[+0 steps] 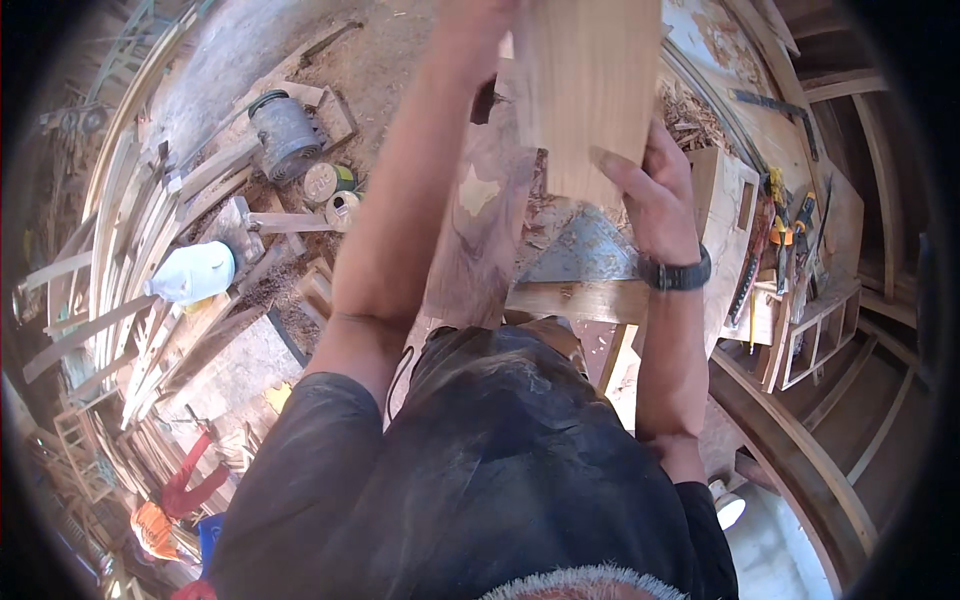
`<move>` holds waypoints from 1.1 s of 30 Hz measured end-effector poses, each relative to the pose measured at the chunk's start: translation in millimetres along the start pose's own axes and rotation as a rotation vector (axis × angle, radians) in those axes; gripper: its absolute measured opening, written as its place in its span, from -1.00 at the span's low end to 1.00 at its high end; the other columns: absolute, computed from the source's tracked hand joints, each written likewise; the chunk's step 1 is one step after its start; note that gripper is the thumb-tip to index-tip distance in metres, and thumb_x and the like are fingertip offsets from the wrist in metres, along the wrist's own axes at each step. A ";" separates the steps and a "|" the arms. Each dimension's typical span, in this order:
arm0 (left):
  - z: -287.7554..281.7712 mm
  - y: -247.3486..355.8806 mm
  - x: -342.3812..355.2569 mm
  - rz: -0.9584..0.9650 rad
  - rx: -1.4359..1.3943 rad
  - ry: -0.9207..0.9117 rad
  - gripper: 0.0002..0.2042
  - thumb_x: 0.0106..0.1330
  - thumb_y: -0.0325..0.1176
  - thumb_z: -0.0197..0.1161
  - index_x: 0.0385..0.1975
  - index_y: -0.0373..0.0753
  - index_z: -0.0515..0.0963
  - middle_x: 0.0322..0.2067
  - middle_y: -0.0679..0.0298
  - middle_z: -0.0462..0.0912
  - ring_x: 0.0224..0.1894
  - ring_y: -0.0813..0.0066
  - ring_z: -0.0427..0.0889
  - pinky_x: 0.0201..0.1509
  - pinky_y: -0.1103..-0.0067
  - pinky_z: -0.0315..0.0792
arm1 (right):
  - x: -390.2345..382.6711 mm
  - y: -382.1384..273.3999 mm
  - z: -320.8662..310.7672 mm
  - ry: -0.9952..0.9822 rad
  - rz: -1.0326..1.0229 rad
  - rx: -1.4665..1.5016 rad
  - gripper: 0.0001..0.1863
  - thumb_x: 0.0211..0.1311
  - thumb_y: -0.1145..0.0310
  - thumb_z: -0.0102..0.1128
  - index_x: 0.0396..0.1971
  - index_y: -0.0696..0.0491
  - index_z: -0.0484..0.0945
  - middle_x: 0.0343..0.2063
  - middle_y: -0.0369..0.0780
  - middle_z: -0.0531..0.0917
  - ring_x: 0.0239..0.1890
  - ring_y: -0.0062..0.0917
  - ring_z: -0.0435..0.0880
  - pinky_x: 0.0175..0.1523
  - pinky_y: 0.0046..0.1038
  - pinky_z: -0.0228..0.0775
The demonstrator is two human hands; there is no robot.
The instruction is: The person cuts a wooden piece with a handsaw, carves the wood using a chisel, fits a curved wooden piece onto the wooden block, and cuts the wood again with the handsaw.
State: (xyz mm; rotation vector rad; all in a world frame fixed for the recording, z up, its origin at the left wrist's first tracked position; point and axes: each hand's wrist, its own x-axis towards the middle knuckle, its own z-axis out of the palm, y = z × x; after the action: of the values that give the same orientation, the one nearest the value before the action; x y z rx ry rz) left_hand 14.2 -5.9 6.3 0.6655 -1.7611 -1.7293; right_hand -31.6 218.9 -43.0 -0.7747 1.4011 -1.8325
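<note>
A pale wooden board [595, 90] is lifted over the workbench, running up out of the top of the head view. Its near right edge is gripped by my right hand [660, 195], thumb on the upper face and the fingers around the side. At the top edge my left hand [485, 15] is beside the board's left side; it is blurred and cut off, its fingers hidden. Beneath the board lies a long reddish-brown plank [475, 250]. A blue-grey triangular surface [585, 245] shows between the plank and my right wrist.
Wood strips [115, 210] are heaped at the left. Nearby are a metal can [285, 135], two smaller tins [330, 185] and a white plastic jug [195, 272]. At the right, yellow-handled tools [785, 215] stand beside a wooden frame [825, 335]. Wood shavings [685, 115] lie past my right hand.
</note>
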 end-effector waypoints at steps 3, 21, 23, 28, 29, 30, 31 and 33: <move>-45.1 -6.6 9.3 0.075 -0.248 -0.100 -0.43 0.42 -0.10 0.32 0.25 -0.42 0.45 0.00 0.11 0.69 0.03 0.32 0.69 0.02 0.43 0.54 | 32.4 7.8 9.5 -0.136 0.015 0.039 -0.36 0.23 0.59 0.25 0.34 0.26 0.35 0.12 -0.15 0.63 0.13 -0.50 0.62 0.25 -0.43 0.44; -100.1 5.9 -14.5 0.178 -0.243 0.329 -0.55 0.45 -0.15 0.29 0.11 -0.42 0.53 -0.16 0.15 0.73 -0.18 0.40 0.74 -0.14 0.50 0.61 | 99.8 55.4 61.2 -0.161 -0.017 -0.151 -0.50 0.26 0.41 0.45 0.17 0.23 0.56 -0.17 -0.23 0.74 -0.13 -0.66 0.68 -0.04 -0.59 0.54; -100.7 10.3 -10.2 0.147 -0.189 0.339 -0.53 0.46 -0.12 0.29 0.12 -0.43 0.53 -0.17 0.15 0.73 -0.17 0.40 0.74 -0.13 0.51 0.60 | 96.8 51.8 62.3 -0.118 -0.044 -0.220 -0.52 0.20 0.38 0.50 0.08 0.23 0.57 -0.21 -0.19 0.74 -0.18 -0.61 0.70 -0.09 -0.57 0.57; -90.6 27.0 29.4 0.245 -0.294 0.263 -0.38 0.56 0.14 0.03 0.23 -0.39 0.47 -0.17 0.21 0.72 -0.20 0.42 0.69 -0.12 0.58 0.52 | 72.2 42.1 79.6 0.166 -0.280 -0.561 -0.50 0.10 0.30 0.57 0.00 0.16 0.58 -0.17 -0.13 0.73 -0.22 -0.51 0.73 -0.14 -0.50 0.61; -86.2 30.3 37.7 0.242 -0.298 0.260 -0.38 0.56 0.14 0.03 0.23 -0.39 0.47 -0.17 0.21 0.72 -0.20 0.42 0.69 -0.12 0.58 0.52 | 67.6 42.1 84.0 0.260 -0.339 -0.679 -0.49 0.07 0.28 0.58 -0.02 0.14 0.59 -0.14 -0.12 0.73 -0.22 -0.48 0.75 -0.14 -0.47 0.63; -81.7 33.1 44.7 0.248 -0.312 0.232 -0.38 0.56 0.14 0.03 0.23 -0.39 0.47 -0.16 0.21 0.72 -0.19 0.42 0.69 -0.11 0.58 0.52 | 64.0 42.8 86.9 0.274 -0.330 -0.675 -0.49 0.07 0.28 0.58 -0.02 0.14 0.59 -0.14 -0.12 0.73 -0.22 -0.48 0.75 -0.14 -0.47 0.63; -77.4 35.1 50.3 0.252 -0.324 0.215 -0.37 0.55 0.14 0.03 0.23 -0.39 0.47 -0.16 0.20 0.71 -0.18 0.41 0.68 -0.10 0.57 0.51 | 61.1 44.5 89.2 0.264 -0.277 -0.657 -0.49 0.07 0.30 0.58 -0.01 0.13 0.59 -0.09 -0.13 0.72 -0.18 -0.45 0.74 -0.09 -0.44 0.63; -70.4 36.7 58.7 0.255 -0.345 0.181 -0.37 0.55 0.15 0.03 0.23 -0.39 0.47 -0.15 0.19 0.70 -0.17 0.40 0.67 -0.09 0.56 0.50 | 60.7 49.3 88.1 0.257 -0.224 -0.635 -0.49 0.06 0.31 0.58 0.00 0.12 0.59 -0.04 -0.13 0.71 -0.14 -0.43 0.74 -0.03 -0.40 0.63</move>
State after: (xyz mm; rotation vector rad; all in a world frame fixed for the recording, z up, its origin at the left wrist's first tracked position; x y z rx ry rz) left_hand 23.8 -95.8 45.9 0.4122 -1.3189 -1.6806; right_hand 11.5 111.9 -66.9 -1.0663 2.1923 -1.6944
